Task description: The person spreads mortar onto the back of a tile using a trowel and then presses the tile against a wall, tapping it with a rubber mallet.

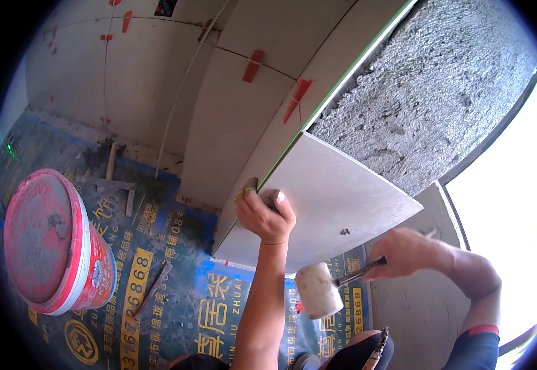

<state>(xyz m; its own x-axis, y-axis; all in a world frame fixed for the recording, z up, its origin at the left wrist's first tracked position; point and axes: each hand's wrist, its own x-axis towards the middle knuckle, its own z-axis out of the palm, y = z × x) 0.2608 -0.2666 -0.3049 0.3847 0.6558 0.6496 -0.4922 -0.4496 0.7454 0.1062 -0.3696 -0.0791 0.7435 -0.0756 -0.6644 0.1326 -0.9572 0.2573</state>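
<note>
A large pale wall tile [336, 197] is set against the wall corner, below a stretch of rough grey mortar [429, 98]. My left hand [265, 213] is bent over the tile's left edge, thumb on the face and fingers curled at the corner, by a thin green light line. In my right hand [404, 253] is the handle of a mallet, held in a closed grip. The pale mallet head [319, 291] is just below the tile's lower edge, apart from it. A small dark lump [345, 232] clings to the tile's face.
To the left stands a red bucket [105, 271] with a mortar-smeared lid. A metal square [131, 200] and a thin bar [151, 290] lie on the printed floor covering [213, 320]. Red wedges [253, 66] sit in the tile joints. A cord [185, 77] hangs down the wall.
</note>
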